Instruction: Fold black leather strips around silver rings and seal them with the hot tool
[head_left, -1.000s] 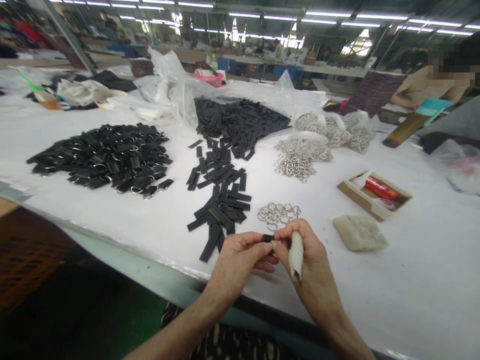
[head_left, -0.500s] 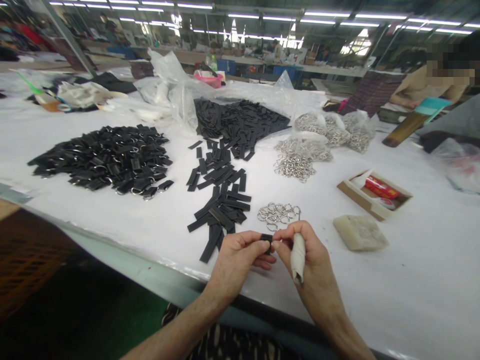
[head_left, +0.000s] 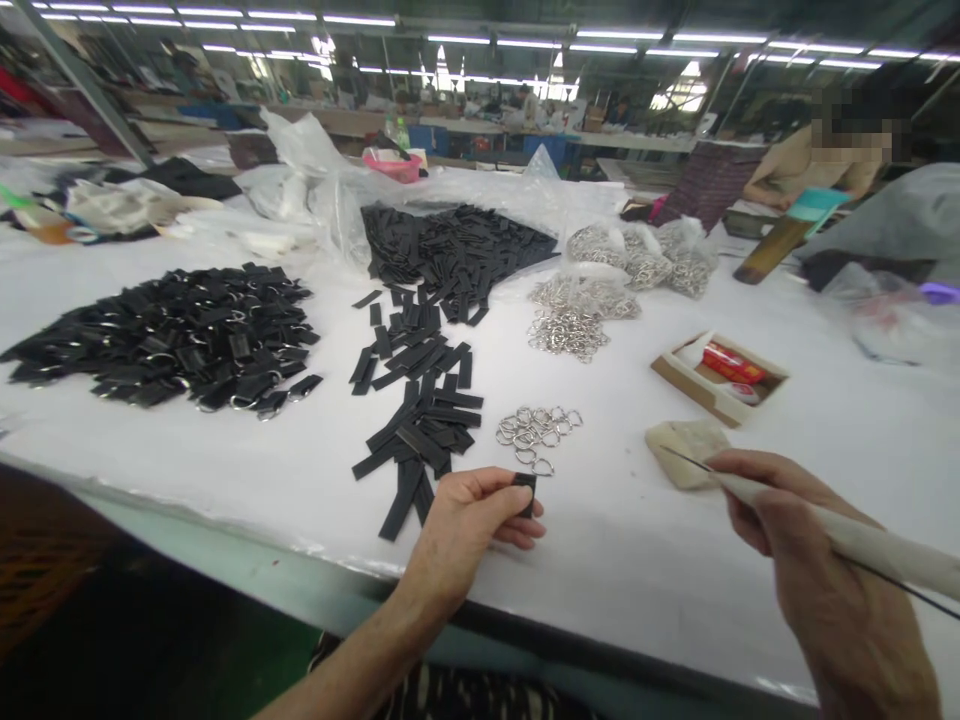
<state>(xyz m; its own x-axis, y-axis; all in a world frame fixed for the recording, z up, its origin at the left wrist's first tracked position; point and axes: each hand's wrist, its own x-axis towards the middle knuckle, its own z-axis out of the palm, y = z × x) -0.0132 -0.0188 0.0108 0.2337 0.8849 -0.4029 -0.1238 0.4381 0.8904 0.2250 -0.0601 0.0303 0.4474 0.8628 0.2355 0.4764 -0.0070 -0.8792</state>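
My left hand [head_left: 469, 525] pinches a small folded black strap piece [head_left: 526, 489] just above the white table [head_left: 225, 450], near its front edge. My right hand [head_left: 810, 560] is off to the right, closed around a white-wrapped tool [head_left: 847, 535] whose thin dark tip points left over a pale waxy block [head_left: 686, 450]. A small cluster of metal D-rings [head_left: 536, 430] lies just beyond my left hand. Loose black strips [head_left: 420, 400] lie to its left.
A heap of black looped pieces with rings [head_left: 165, 335] covers the left. More black strips [head_left: 450, 245] and bags of metal rings [head_left: 630, 260] lie further back. An open cardboard box [head_left: 716, 375] sits at the right. Another person [head_left: 817, 160] is at the far right.
My right hand has pulled away from the left hand to the right, taking the tool over to the waxy block. My left hand keeps the black piece. The camera has shifted slightly.
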